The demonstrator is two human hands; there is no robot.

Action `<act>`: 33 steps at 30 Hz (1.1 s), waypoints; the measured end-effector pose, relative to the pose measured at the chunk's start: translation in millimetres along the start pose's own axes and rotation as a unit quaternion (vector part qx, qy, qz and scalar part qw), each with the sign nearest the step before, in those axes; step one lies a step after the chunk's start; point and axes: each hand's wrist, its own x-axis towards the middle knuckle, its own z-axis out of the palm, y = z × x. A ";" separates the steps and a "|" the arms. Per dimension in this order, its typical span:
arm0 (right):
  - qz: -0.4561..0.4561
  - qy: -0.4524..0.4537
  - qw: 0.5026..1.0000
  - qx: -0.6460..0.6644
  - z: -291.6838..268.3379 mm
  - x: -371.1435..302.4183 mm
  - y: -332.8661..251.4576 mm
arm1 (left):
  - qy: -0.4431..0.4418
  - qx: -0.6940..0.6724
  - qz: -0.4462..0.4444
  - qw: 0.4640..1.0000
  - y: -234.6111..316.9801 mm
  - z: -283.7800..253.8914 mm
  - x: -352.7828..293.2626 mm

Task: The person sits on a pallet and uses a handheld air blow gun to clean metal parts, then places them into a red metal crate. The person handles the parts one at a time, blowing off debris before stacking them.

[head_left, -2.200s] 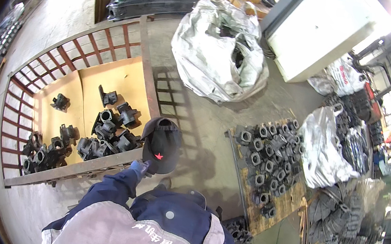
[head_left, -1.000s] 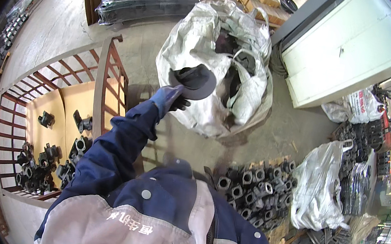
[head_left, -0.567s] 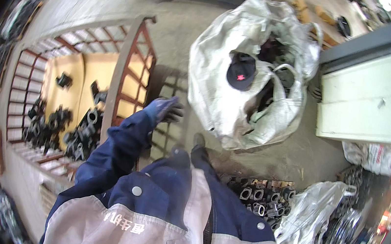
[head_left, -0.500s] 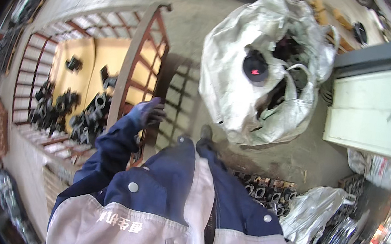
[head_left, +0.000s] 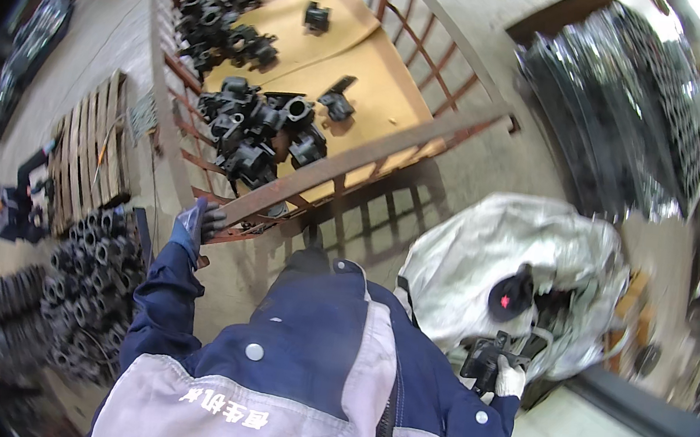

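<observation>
Part, black and angular

1. I see rough, rusty-looking metal on the cage.
2. Its lining reads to me as smooth, matt cardboard.
3. The part looks like dull metal.
4. I make out creased, faintly shiny plastic on the sack.
5. Cap and jacket: matt cloth.
6. Glossy film wraps the stack.
7. Pallet: rough wood.
</observation>
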 end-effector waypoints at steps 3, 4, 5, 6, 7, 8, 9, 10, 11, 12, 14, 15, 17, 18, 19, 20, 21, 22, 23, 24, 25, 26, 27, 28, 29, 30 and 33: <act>-0.084 0.001 0.996 0.043 32.2 -2.3 -122.2 | 0.067 -0.015 0.044 0.997 25.0 -29.6 24.9; -0.112 -0.005 0.992 0.063 46.5 -7.9 -163.4 | 0.080 -0.024 0.071 0.994 32.3 -41.1 38.6; -0.146 -0.005 0.989 0.035 59.3 -13.1 -205.9 | 0.112 -0.024 0.082 0.990 38.8 -53.6 55.9; -0.170 -0.059 0.982 0.060 73.0 -21.0 -245.3 | 0.135 -0.025 0.092 0.986 44.2 -67.7 76.2; -0.167 -0.083 0.976 0.113 91.9 -26.1 -281.9 | 0.142 -0.019 0.122 0.982 48.8 -83.5 98.9; -0.179 -0.086 0.976 0.091 111.0 -29.6 -317.7 | 0.167 -0.021 0.118 0.979 53.4 -99.7 123.9; -0.288 -0.110 0.951 0.035 129.5 -33.1 -351.1 | 0.181 -0.018 0.133 0.974 56.2 -115.0 148.4; -0.255 -0.157 0.951 0.074 152.6 -32.2 -382.6 | 0.204 -0.025 0.130 0.970 53.6 -130.4 166.4; -0.280 -0.212 0.931 0.098 172.7 -34.4 -406.3 | 0.251 0.036 0.173 0.952 51.7 -140.8 182.6; -0.296 -0.195 0.934 0.042 194.2 -30.6 -432.5 | 0.298 0.084 0.204 0.929 52.4 -144.9 196.9; -0.255 -0.223 0.940 0.038 239.0 -20.8 -477.6 | 0.365 0.186 0.214 0.887 53.9 -139.9 212.2; -0.283 -0.247 0.927 0.001 257.7 -15.6 -496.8 | 0.388 0.243 0.188 0.869 54.5 -136.0 209.8; -0.305 -0.293 0.906 0.010 299.0 -2.5 -522.6 | 0.439 0.348 0.146 0.815 59.7 -118.7 199.4; -0.291 -0.312 0.904 0.009 319.2 7.4 -531.5 | 0.439 0.366 0.111 0.813 63.5 -108.5 192.3; -0.284 -0.293 0.913 -0.013 342.2 19.5 -537.9 | 0.448 0.388 0.096 0.800 66.9 -98.9 185.1; -0.283 -0.296 0.912 -0.025 363.8 33.7 -540.1 | 0.451 0.412 0.074 0.788 69.0 -87.7 178.3; -0.281 -0.300 0.911 -0.028 384.4 49.3 -540.1 | 0.469 0.422 0.071 0.773 70.1 -74.9 173.0; -0.282 -0.320 0.904 -0.025 405.2 66.1 -538.1 | 0.474 0.407 0.139 0.769 69.3 -61.1 168.2; -0.252 -0.310 0.916 -0.036 425.6 83.8 -535.4 | 0.478 0.400 0.194 0.758 66.5 -47.4 161.0; -0.234 -0.315 0.919 -0.042 444.4 100.8 -532.4 | 0.495 0.397 0.266 0.726 62.1 -29.0 154.5; -0.238 -0.339 0.909 -0.051 464.8 117.0 -526.7 | 0.476 0.368 0.284 0.747 58.0 -10.0 147.5; -0.220 -0.324 0.917 -0.072 482.6 133.9 -522.3 | 0.467 0.345 0.343 0.739 51.2 15.0 140.8; -0.236 -0.351 0.899 -0.112 498.4 151.9 -517.0 | 0.434 0.288 0.323 0.790 41.8 45.4 134.3; -0.235 -0.347 0.894 -0.160 514.5 170.4 -512.2 | 0.398 0.224 0.314 0.832 32.2 76.7 127.9; -0.232 -0.355 0.885 -0.193 531.6 188.5 -505.3 | 0.364 0.242 0.284 0.853 21.1 108.5 118.6; -0.246 -0.404 0.857 -0.207 542.7 207.5 -495.9 | 0.323 0.255 0.260 0.874 10.7 138.1 109.9; -0.373 -0.444 0.744 -0.331 586.1 272.4 -464.7 | 0.283 0.346 0.167 0.879 -10.2 205.6 110.8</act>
